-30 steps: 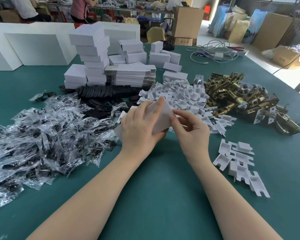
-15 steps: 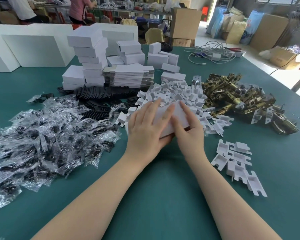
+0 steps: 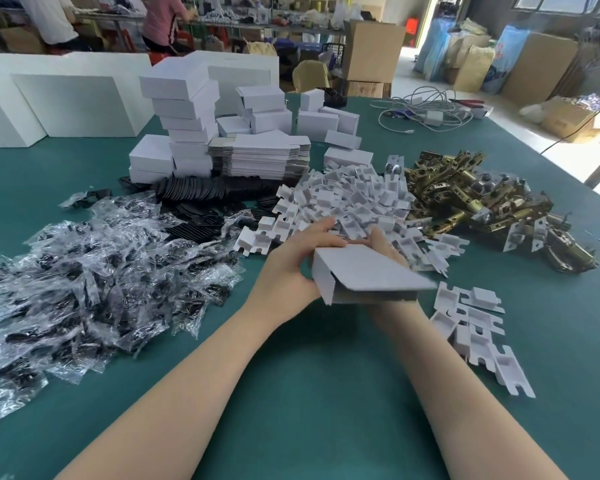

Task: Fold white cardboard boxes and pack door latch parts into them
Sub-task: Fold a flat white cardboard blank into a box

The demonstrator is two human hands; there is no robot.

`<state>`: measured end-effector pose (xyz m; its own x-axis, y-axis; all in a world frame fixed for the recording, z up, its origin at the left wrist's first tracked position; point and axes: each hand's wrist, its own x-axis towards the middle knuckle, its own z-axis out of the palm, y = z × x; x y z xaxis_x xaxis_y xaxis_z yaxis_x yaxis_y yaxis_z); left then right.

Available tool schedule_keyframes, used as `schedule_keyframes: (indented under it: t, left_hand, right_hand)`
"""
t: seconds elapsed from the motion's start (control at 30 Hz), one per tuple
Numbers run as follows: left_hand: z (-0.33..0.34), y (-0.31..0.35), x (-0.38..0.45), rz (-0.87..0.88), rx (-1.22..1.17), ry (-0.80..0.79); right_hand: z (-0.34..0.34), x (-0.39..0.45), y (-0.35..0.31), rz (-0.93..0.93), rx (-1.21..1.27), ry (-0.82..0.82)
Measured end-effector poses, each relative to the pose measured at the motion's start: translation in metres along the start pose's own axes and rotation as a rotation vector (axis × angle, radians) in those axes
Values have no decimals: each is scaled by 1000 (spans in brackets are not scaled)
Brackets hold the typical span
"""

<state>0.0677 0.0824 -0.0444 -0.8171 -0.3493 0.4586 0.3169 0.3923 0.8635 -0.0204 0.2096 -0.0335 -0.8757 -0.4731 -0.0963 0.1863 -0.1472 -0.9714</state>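
Note:
A white cardboard box (image 3: 364, 273) is held over the green table (image 3: 291, 393), partly folded, with one flap tilted toward me. My left hand (image 3: 288, 261) grips its left end, thumb underneath and fingers over the far edge. My right hand (image 3: 387, 249) holds the far right side and is mostly hidden behind the box. Brass door latch parts (image 3: 482, 202) lie heaped to the right. Flat unfolded box blanks (image 3: 260, 157) are stacked behind, next to finished white boxes (image 3: 184, 119).
A pile of white cardboard inserts (image 3: 347, 206) lies just beyond my hands, with a few more inserts (image 3: 475, 327) at the right. Clear bags of black parts (image 3: 94, 278) cover the left. Black pieces (image 3: 201, 192) lie behind them. Cables (image 3: 426, 109) sit far back.
The box has been turned and opened up, its flap now pointing toward me. My right hand moved behind the box, and my left hand shifted to its left end.

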Motion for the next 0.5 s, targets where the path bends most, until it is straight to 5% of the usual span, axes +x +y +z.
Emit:
schedule_keyframes:
  t: [0.13,0.27,0.5]
  left_hand:
    - [-6,-1,3,-99,133,141]
    - [-10,-4,1,-235,179,81]
    - [-9,-5,2,-204,161,66]
  right_hand:
    - [3,5,-2,-195,-92,84]
    - [4,0,-2,-288,-186,7]
    - [9,-8,-2,-327,-187,-13]
